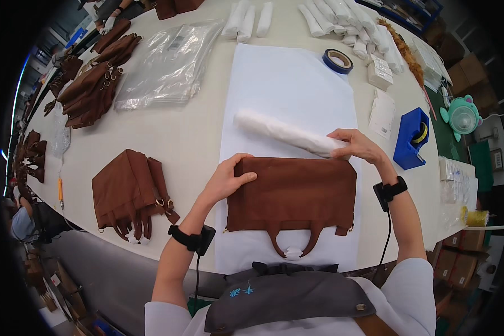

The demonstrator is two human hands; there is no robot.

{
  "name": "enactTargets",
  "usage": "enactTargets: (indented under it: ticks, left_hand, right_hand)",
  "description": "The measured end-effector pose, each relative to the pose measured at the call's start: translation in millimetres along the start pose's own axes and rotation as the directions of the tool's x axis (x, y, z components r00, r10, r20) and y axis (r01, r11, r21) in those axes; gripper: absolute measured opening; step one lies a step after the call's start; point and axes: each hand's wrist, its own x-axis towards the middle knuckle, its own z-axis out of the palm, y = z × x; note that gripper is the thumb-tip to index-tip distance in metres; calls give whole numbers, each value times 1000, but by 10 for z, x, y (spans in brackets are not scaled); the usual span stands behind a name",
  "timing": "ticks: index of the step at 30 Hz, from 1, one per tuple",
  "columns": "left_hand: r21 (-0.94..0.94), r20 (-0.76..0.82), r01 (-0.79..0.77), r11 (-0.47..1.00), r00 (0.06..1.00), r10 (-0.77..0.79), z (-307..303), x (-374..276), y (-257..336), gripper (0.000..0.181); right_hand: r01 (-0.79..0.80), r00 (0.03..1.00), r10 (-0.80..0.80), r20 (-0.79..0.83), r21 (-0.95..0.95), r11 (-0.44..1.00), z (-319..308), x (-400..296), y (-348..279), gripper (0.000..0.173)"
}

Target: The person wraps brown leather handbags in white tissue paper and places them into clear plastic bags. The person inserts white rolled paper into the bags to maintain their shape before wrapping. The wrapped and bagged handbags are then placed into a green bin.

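Before me a brown handbag (294,193) lies flat on a large white sheet (290,84), its two-ended handle (315,239) towards me with a white wrapping on it. My left hand (231,176) grips the bag's far left corner, thumb on top and fingers over the edge. In my right hand (353,147) is the right end of a long white paper-wrapped roll (285,132). The roll slants up to the left above the sheet, just beyond the bag's far edge; its far end is slightly blurred.
Brown bags (126,189) stand at left, with more bags (92,92) behind. Clear plastic bags (168,63) lie nearby. White rolls (353,21) are heaped at the back right. A tape roll (338,61), a blue tape dispenser (411,138) and a small fan (463,116) sit at right.
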Motion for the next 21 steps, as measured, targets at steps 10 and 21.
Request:
enactTargets:
  ticks: [10,21]
  left_hand:
    - [236,-21,-261,936,962,273,146,30,85,35]
    - [-5,251,-8,1000,968,9,24,223,53,44]
  right_hand:
    - [-146,971,118,209,124,982,-118,-544,39,36]
    - [-33,999,29,-31,-137,990,157,-824,102,42]
